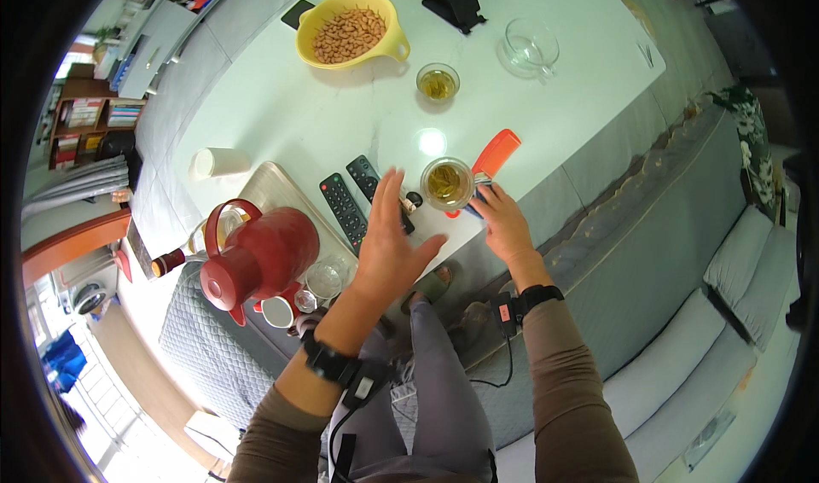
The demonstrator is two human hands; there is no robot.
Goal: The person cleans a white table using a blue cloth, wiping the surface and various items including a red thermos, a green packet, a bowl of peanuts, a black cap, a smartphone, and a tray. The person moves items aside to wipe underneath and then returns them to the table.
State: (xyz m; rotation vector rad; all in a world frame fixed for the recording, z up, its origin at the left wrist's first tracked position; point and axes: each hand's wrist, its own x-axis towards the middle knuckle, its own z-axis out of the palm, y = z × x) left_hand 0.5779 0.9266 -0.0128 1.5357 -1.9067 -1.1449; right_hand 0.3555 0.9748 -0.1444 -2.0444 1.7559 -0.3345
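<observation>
Left hand (388,257) spread, empty, over tabletop (572,107) near edge; right hand (508,223) beside tea glass (446,183), grip indeterminable; glass mug (531,46) well apart.

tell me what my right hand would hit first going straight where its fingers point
Likely the nearer glass of tea, just left of the hand; they may already touch, as depth is unclear.
</observation>
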